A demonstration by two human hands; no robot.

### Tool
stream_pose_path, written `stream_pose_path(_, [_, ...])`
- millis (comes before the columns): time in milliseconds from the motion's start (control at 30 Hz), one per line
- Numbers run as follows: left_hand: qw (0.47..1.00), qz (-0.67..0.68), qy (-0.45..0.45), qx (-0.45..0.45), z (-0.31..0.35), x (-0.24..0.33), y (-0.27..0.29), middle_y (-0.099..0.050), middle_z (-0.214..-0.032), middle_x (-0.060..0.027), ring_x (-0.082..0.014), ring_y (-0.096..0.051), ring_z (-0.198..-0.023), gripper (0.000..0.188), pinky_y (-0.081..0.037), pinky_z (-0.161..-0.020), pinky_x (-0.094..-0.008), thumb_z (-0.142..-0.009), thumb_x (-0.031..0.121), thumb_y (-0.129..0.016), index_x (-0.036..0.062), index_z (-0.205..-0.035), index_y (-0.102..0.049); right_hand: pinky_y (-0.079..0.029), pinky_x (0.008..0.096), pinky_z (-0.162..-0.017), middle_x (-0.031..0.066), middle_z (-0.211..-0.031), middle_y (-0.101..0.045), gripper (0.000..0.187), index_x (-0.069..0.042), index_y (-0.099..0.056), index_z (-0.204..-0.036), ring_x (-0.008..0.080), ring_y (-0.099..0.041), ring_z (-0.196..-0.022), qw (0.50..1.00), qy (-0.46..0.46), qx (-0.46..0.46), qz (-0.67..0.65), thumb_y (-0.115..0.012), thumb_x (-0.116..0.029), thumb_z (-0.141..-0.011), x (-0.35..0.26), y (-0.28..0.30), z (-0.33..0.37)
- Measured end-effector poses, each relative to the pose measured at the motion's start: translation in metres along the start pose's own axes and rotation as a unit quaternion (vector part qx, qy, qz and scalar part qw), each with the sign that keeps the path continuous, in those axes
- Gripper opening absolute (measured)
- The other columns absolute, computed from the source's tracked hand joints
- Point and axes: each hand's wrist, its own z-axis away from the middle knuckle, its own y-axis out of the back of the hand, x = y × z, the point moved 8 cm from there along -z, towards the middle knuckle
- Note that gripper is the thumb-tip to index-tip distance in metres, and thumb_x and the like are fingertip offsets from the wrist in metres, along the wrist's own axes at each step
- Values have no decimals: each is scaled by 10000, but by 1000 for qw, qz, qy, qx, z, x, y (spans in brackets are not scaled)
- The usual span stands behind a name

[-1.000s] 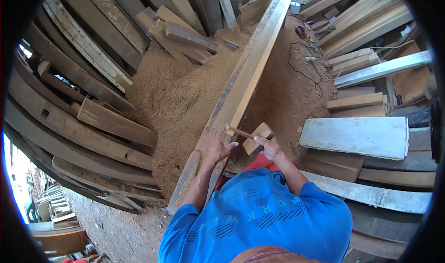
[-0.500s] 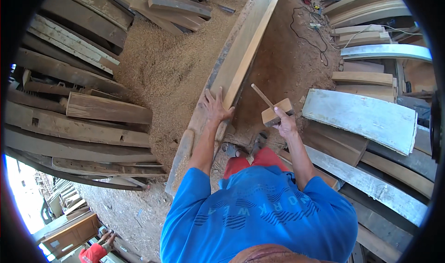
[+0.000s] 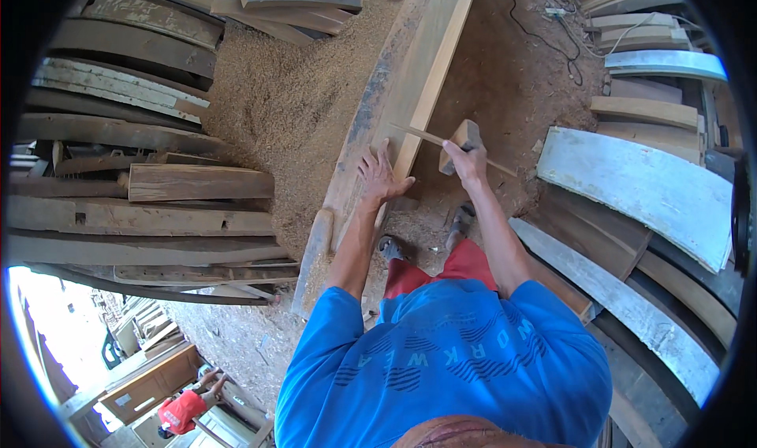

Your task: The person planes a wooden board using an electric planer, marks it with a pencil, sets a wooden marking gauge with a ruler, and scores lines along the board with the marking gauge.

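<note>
A long pale wooden plank point(image 3: 438, 68) lies along a low, worn wooden bench point(image 3: 364, 125) that stretches away ahead of me. My left hand point(image 3: 382, 181) rests palm down at the plank's near end, fingers spread. Just right of the plank, my right hand point(image 3: 470, 164) grips a wooden marking gauge point(image 3: 471, 135), a block with a thin rod through it. One end of the rod reaches left over the plank; the other sticks out past my wrist. My fingers partly cover the block.
Sawdust point(image 3: 292, 105) heaps left of the bench. Stacked timber point(image 3: 181, 219) fills the left side, and a whitish board point(image 3: 635, 188) tops lumber at right. A dark cable point(image 3: 544, 44) lies on the ground ahead. Another person in red point(image 3: 183, 410) is at lower left.
My right hand has moved forward and turned the marking gauge, bringing its rod from beside the plank to across its edge. My left hand stays at the plank's near end.
</note>
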Motion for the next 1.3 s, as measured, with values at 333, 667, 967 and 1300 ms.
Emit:
stream_pose_path(333, [979,-99,-141,113,1,-101,8,-272,-1648,-235,-442,-219,-1529,915,-198,-1240,-563,-839,528,-753,198,-1597,-361,-521,464,-992,207,-1227,-669,714,-36,-582,-1311,367,-657,-1147,968,75,70,229,-865,-339,-730,-24,-91,50])
stream_pose_path(667, [975,-28,-175,136,-5,-108,-3,-247,-1670,-216,-453,-203,-1531,735,-160,-1224,-635,-888,484,-694,250,-1548,-471,-532,432,-974,205,-1205,-692,720,-10,-591,-1344,356,-686,-1118,953,94,150,244,-890,-258,-738,-26,-102,101])
stream_pose_path(967, [979,-1,-176,107,-6,-102,3,-252,-1657,-246,-453,-122,-1553,642,-95,-1233,-634,-901,459,-682,120,-1437,-586,-549,411,-792,161,-1015,-737,627,5,-629,-1269,284,-713,-900,959,59,170,219,-894,-230,-752,-21,-103,118])
stream_pose_path(1300, [976,-8,-174,130,-7,-105,5,-241,-1662,-254,-452,-120,-1556,649,-84,-1237,-630,-901,461,-691,124,-1444,-578,-554,406,-827,160,-1042,-731,642,-10,-624,-1273,290,-712,-918,963,118,140,196,-907,-265,-756,-14,-108,120])
